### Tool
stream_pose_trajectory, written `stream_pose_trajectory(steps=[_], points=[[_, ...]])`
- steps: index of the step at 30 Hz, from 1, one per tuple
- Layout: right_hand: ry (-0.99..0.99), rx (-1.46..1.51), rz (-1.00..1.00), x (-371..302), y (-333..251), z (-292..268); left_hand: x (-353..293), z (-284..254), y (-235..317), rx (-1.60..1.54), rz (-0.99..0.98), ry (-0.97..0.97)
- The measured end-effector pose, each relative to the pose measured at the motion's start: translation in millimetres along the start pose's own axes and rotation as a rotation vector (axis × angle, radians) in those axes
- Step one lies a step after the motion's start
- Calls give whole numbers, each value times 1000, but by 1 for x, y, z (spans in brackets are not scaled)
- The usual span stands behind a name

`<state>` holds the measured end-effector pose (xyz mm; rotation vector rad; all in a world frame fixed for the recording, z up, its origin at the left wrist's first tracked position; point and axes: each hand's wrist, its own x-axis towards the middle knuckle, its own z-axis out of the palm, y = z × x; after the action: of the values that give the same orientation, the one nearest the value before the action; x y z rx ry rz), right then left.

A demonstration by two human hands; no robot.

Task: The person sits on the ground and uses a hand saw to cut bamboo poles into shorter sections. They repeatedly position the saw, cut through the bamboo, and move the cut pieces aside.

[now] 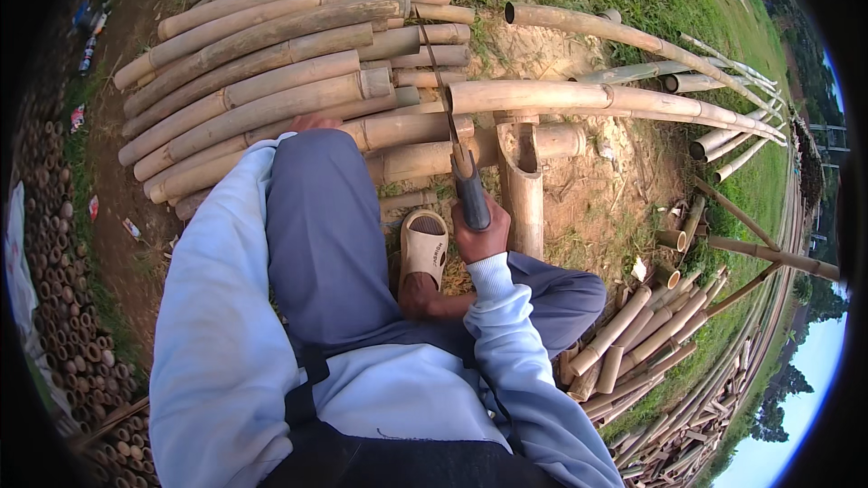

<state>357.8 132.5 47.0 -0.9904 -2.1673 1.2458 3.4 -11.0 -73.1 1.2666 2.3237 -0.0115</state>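
Observation:
My right hand is wrapped round the dark handle of a handsaw. Its long, narrow blade points away from me, tilted a little left, and crosses right beside the near end of a long bamboo pole. Whether the teeth touch the pole I cannot tell. My left hand rests by the cut bamboo lengths on the left, its fingers mostly hidden behind my raised knee. Under the pole stands a bamboo post with a notched opening, next to a thick bamboo piece lying crosswise.
More long bamboo poles stretch off to the right over grass. Short offcuts are heaped at the lower right, near crossed bamboo supports. Stacked bamboo with round ends showing lines the far left. My sandalled foot is close below the saw.

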Motion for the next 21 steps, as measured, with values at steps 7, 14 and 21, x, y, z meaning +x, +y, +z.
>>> stream_pose_trajectory(steps=[7, 14, 21], points=[[-60, -39, -51, -39, -30, -36, -31, -23, -30, 68, -110, 116], [247, -229, -83, -67, -44, -105, -16, -2, -21, 101, 12, 264], [676, -168, 129, -102, -24, -192, -29, -49, -23, 74, 281, 624]])
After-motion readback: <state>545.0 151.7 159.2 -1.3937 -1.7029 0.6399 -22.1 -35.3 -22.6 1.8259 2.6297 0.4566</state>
